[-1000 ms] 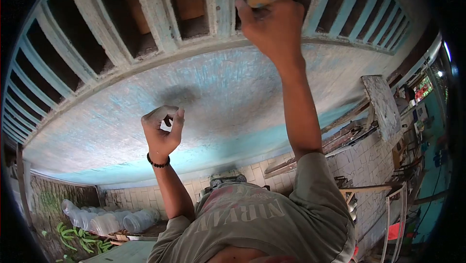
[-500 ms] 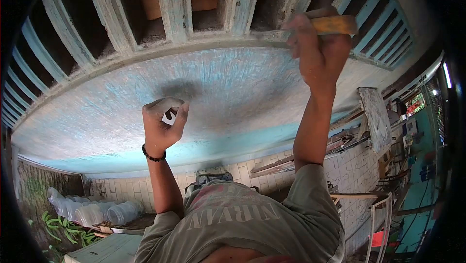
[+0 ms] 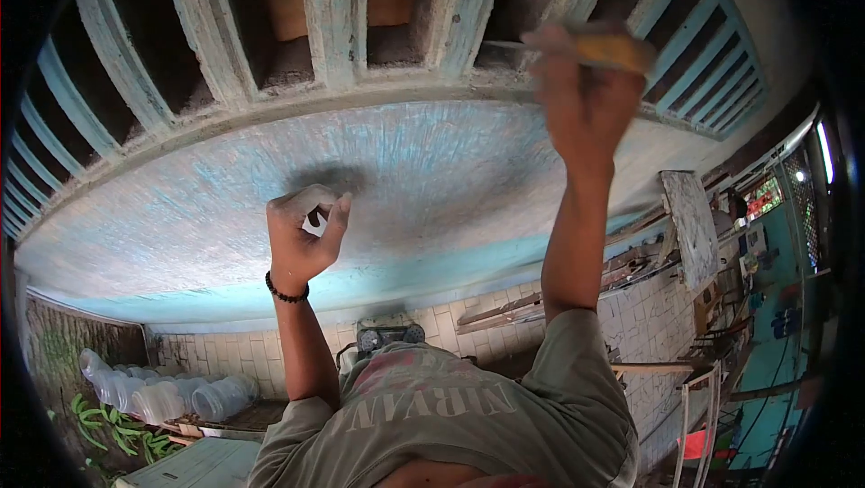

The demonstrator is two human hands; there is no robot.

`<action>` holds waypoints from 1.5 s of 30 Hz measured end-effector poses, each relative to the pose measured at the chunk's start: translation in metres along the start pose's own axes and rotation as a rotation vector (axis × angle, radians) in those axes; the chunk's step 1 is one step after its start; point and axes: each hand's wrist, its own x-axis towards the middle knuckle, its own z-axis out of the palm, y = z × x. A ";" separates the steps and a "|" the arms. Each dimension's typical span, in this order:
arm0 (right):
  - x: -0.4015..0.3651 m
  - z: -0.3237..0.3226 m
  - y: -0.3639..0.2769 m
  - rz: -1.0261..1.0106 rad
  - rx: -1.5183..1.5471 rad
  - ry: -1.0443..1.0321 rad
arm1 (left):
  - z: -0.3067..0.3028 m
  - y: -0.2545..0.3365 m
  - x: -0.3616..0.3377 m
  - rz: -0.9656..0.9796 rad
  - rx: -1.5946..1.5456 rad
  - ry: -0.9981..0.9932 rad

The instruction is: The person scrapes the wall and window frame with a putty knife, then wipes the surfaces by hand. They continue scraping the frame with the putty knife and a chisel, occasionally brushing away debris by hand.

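My right hand (image 3: pixel 590 96) is raised at the upper right, its fingers wrapped round the orange-yellow handle (image 3: pixel 613 48) of a tool. A thin part of the tool points left, in front of the slats just above the ledge (image 3: pixel 405 96); motion blurs it. Lower and to the left, my left hand (image 3: pixel 309 231), with a black bead bracelet on the wrist, is curled with thumb and fingertips close together, in front of the worn blue-white wall (image 3: pixel 432 164). Whether it pinches anything small cannot be made out.
Weathered blue-grey slats (image 3: pixel 335 19) run along the top. Clear plastic containers (image 3: pixel 216 398) and a pale green lid (image 3: pixel 194 465) are at the lower left. A worn board (image 3: pixel 689 227) leans at the right, near wooden strips (image 3: pixel 505 312) and a wooden frame (image 3: pixel 698 416).
My right hand and the tool have shifted slightly left and tilted. The slats and ledge sit a little differently in view. My left hand keeps its curled pose.
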 end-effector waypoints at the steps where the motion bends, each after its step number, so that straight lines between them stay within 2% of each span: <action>1: 0.001 0.002 0.006 -0.023 -0.089 -0.075 | 0.002 0.001 0.000 0.001 -0.011 0.000; 3: 0.002 0.001 0.004 -0.110 -0.256 -0.162 | 0.003 0.003 0.003 0.010 -0.029 0.001; 6: -0.007 -0.011 -0.004 0.000 -0.014 -0.029 | 0.003 0.003 0.001 0.014 -0.008 -0.021; 10: 0.008 -0.009 -0.001 -0.160 -0.280 0.044 | 0.002 -0.001 0.002 0.014 0.001 -0.029; 12: 0.015 -0.003 0.006 -0.054 -0.165 -0.015 | 0.004 0.000 0.005 0.026 -0.008 -0.023; 14: 0.021 0.001 0.002 -0.031 -0.178 -0.066 | 0.006 0.005 0.006 0.050 -0.005 -0.036; 18: 0.018 0.022 0.019 0.057 0.034 -0.033 | 0.008 0.006 0.007 0.063 -0.012 -0.054; 19: 0.015 0.021 0.019 -0.009 -0.168 -0.066 | 0.009 0.007 0.005 0.055 -0.018 -0.059; 22: 0.005 0.023 0.021 -0.073 -0.196 0.068 | 0.006 0.008 0.001 0.042 -0.032 -0.056; 25: -0.012 0.022 0.018 0.065 -0.097 0.082 | 0.004 0.008 -0.003 0.038 -0.041 -0.044; 28: -0.013 0.017 0.022 -0.037 -0.150 0.055 | 0.000 0.009 -0.004 0.043 -0.023 -0.052; 34: -0.007 0.021 0.007 0.049 -0.076 0.084 | 0.002 0.016 -0.005 0.052 -0.012 -0.057; 37: 0.001 0.019 0.007 0.012 -0.122 0.029 | 0.004 0.016 -0.006 0.052 -0.021 -0.062; 40: 0.012 0.019 0.008 -0.192 -0.272 -0.051 | 0.005 0.015 -0.006 0.048 -0.026 -0.077; 43: 0.012 0.016 -0.016 0.065 -0.231 -0.213 | 0.005 0.017 -0.006 0.056 -0.017 -0.082; 45: 0.014 0.011 -0.017 -0.009 -0.309 -0.236 | 0.003 0.018 -0.006 0.083 -0.013 -0.087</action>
